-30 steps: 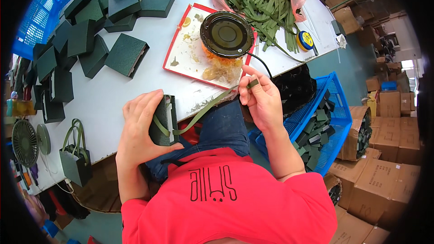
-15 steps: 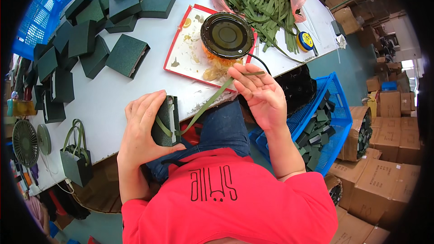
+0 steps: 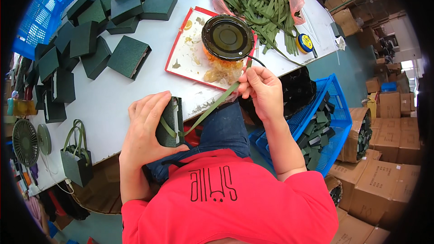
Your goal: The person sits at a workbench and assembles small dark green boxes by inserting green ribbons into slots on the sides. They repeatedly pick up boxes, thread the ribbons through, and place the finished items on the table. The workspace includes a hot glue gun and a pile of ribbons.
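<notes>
My left hand [image 3: 149, 119] is wrapped round a small dark green paper box-shaped bag [image 3: 169, 121] at the table's front edge, its narrow opening turned to the right. A green ribbon [image 3: 209, 110] runs out of the bag and slants up to my right hand [image 3: 263, 91], which pinches it near its end. That end points up beside a round black-topped pot [image 3: 227, 37]. Amber, glue-like lumps [image 3: 221, 71] sit under the pot on a red-edged white board [image 3: 181, 61].
Many dark green boxes [image 3: 129, 57] lie at the left. A finished-looking bag with ribbon handles [image 3: 76, 160] stands near a fan [image 3: 25, 142]. Behind the pot is a pink sack [image 3: 296, 2] of green ribbons. A blue crate [image 3: 337, 122] of green pieces and cartons [image 3: 379, 185] are at right.
My right hand has gone from spread fingers to a pinch on the ribbon, and its end now points upward. The left hand with the bag has shifted slightly right.
</notes>
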Demonstrator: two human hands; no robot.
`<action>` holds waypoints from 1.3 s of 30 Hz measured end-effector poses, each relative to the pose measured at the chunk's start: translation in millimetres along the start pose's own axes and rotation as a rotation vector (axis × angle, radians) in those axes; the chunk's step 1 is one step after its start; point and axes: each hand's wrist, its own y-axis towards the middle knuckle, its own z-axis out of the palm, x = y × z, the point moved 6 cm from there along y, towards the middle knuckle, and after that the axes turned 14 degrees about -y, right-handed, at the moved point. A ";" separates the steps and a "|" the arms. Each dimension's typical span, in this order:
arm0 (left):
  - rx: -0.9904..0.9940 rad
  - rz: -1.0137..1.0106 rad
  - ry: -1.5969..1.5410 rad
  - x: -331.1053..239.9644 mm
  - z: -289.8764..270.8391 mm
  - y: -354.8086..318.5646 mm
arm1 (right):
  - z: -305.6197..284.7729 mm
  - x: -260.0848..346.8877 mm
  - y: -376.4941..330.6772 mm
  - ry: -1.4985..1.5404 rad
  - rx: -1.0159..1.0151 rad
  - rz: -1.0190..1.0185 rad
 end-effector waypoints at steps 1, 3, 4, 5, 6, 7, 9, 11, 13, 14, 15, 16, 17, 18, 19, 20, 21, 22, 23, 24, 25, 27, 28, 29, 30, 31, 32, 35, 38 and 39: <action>-0.001 -0.001 0.000 -0.2 -0.3 0.2 | 0.9 1.0 3.4 -0.014 -0.001 0.008; 0.014 0.001 -0.002 0.3 0.7 0.8 | 0.6 1.6 8.5 -0.030 -0.001 0.019; 0.022 0.002 -0.002 0.5 1.1 1.1 | 0.3 1.3 10.9 -0.030 0.004 0.021; 0.021 0.003 -0.004 0.2 1.0 1.8 | 0.5 1.2 13.0 -0.029 0.011 0.024; 0.020 0.004 -0.006 -0.5 1.2 2.7 | 0.9 1.6 14.7 -0.031 0.005 0.026; 0.019 0.006 -0.009 -1.1 1.3 3.6 | 2.1 2.0 16.2 -0.034 0.000 0.027; 0.022 0.012 -0.002 -1.9 2.2 5.3 | 2.8 1.3 19.5 -0.039 -0.008 0.029; 0.014 0.021 -0.004 -3.7 2.4 7.4 | 2.9 -0.8 23.0 -0.041 -0.011 0.032; -0.006 0.032 -0.014 -6.0 1.8 9.7 | 3.6 -1.5 25.3 -0.051 -0.032 0.052; -0.008 0.035 -0.016 -6.3 2.2 10.2 | 3.1 -1.9 26.1 -0.057 -0.043 0.063; -0.009 0.039 -0.017 -6.5 2.7 10.6 | 2.8 -2.7 27.2 -0.058 -0.043 0.073; -0.011 0.043 -0.019 -6.6 3.0 10.9 | 2.4 -3.6 28.4 -0.060 -0.042 0.083; -0.007 0.044 -0.017 -6.9 3.1 11.4 | 1.8 -4.6 29.0 -0.061 -0.042 0.093; -0.004 0.046 -0.016 -7.2 3.2 11.8 | 1.3 -5.8 29.3 -0.029 -0.033 0.103; -0.001 0.048 -0.015 -7.5 3.3 12.1 | 0.4 -7.0 29.4 0.003 -0.024 0.113; 0.000 0.047 -0.013 -7.3 3.2 12.0 | 0.3 -8.0 29.5 0.035 -0.014 0.122; 0.000 0.046 -0.012 -7.2 3.1 11.9 | 0.1 -8.0 28.6 0.054 -0.017 0.123; 0.000 0.045 -0.011 -6.9 3.0 11.7 | 0.1 -7.9 26.3 0.072 -0.018 0.124; -0.004 0.043 -0.011 -6.4 2.2 10.9 | 1.7 -8.1 23.7 0.090 -0.016 0.127; -0.008 0.041 -0.012 -5.7 1.6 10.3 | 3.2 -5.6 19.4 0.080 -0.024 0.107; -0.012 0.039 -0.012 -4.8 1.0 9.9 | 5.5 -1.3 12.9 0.070 -0.031 0.086; -0.001 0.058 -0.023 -4.3 0.2 9.4 | 12.2 7.0 -2.9 -0.034 0.018 0.044; 0.003 0.062 -0.027 -4.0 -0.7 9.4 | 19.6 10.3 -10.5 -0.081 0.105 0.043; 0.004 0.079 -0.041 -5.8 -1.4 11.0 | 26.9 12.7 -19.4 -0.125 0.189 0.040; 0.007 0.093 -0.053 -8.1 -1.6 13.5 | 36.1 14.1 -27.1 -0.165 0.273 0.039; 0.011 0.107 -0.066 -10.1 -1.8 15.1 | 44.7 15.2 -33.1 -0.201 0.321 0.068; 0.013 0.118 -0.083 -11.2 -1.6 16.6 | 52.8 17.8 -38.0 -0.241 0.369 0.094; 0.018 0.147 -0.125 -13.2 -0.8 17.5 | 70.2 7.5 -43.3 -0.294 0.512 0.193; 0.031 0.159 -0.138 -14.6 -1.1 17.4 | 83.0 6.0 -42.8 -0.344 0.576 0.244; 0.035 0.159 -0.139 -14.9 -1.1 17.2 | 85.5 6.7 -41.5 -0.364 0.582 0.255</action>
